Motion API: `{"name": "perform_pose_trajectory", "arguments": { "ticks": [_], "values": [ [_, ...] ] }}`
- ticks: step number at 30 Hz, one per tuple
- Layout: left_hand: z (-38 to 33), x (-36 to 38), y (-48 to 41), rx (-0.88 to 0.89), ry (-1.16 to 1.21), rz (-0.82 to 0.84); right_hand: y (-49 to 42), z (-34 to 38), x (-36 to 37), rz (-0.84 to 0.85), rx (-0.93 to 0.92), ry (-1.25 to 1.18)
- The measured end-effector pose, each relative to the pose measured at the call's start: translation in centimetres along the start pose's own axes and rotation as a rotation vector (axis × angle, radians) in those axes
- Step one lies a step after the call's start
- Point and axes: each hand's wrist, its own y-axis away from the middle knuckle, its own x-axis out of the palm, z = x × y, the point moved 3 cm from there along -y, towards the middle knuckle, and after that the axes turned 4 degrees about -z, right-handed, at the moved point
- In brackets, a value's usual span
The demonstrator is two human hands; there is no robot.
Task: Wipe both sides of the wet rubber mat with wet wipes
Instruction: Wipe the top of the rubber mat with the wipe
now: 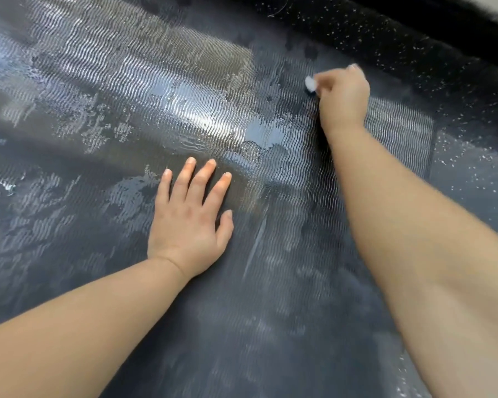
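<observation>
The dark ribbed rubber mat [104, 145] spreads under me, wet and shining in its middle. My left hand [189, 222] lies flat on it, fingers straight and spread. Farther right, my right hand [342, 94] curls around a small balled white wipe [310, 83] against the mat near its far edge, beside the speckled black floor [414, 58].

- Left grip [189, 216]: palm down and flat, fingers straight and slightly spread, thumb out on the side facing the right grip.
- Left forearm: bare, angling back from its grip.
- Right grip [342, 96]: farther out than the left grip, fingers curled, pinching a small white wipe [310, 83] at its left edge.
- Right arm: bare, stretched long behind its grip.
</observation>
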Motion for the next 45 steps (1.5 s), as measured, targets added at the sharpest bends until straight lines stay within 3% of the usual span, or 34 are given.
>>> {"name": "perform_pose_trajectory", "arguments": {
  "ticks": [3,9,12,15,23,26,29,34,37,39,43,45],
  "values": [
    [0.1,-0.1,0.0,0.002,-0.001,-0.011,-0.9,0.4,0.8,-0.047,0.107,0.005],
    [-0.1,0.0,0.0,0.006,-0.009,0.002,11.7,2.5,-1.5,0.028,-0.273,-0.17],
    [-0.1,-0.1,-0.1,0.006,-0.003,0.015,16.3,2.6,-2.9,0.11,-0.349,-0.238],
    [-0.1,-0.1,0.0,0.003,0.0,0.026,14.7,2.4,-2.7,0.144,-0.353,-0.251],
    [0.0,-0.1,-0.1,0.008,0.006,0.053,-3.3,0.6,1.2,-0.073,0.123,-0.031],
    [0.1,-0.2,-0.1,0.007,0.004,0.054,-5.5,-0.1,1.8,-0.113,0.32,0.044],
    [0.0,-0.3,-0.1,0.009,0.003,0.057,-2.7,2.0,1.7,-0.022,0.194,0.037],
    [0.0,-0.4,-0.2,0.008,-0.002,0.072,7.6,5.2,0.3,0.135,-0.346,-0.21],
    [0.0,-0.5,-0.2,0.007,-0.002,0.082,7.2,4.9,-0.3,0.192,-0.501,-0.217],
    [0.0,-0.5,-0.2,0.005,-0.003,0.081,3.3,4.5,0.5,0.133,-0.379,-0.117],
    [0.0,-0.4,-0.2,0.009,0.008,0.047,-5.6,2.7,2.2,-0.024,0.177,-0.059],
    [0.0,-0.3,-0.2,0.013,0.007,0.027,-7.3,2.8,2.9,-0.042,0.299,-0.092]
  ]
}}
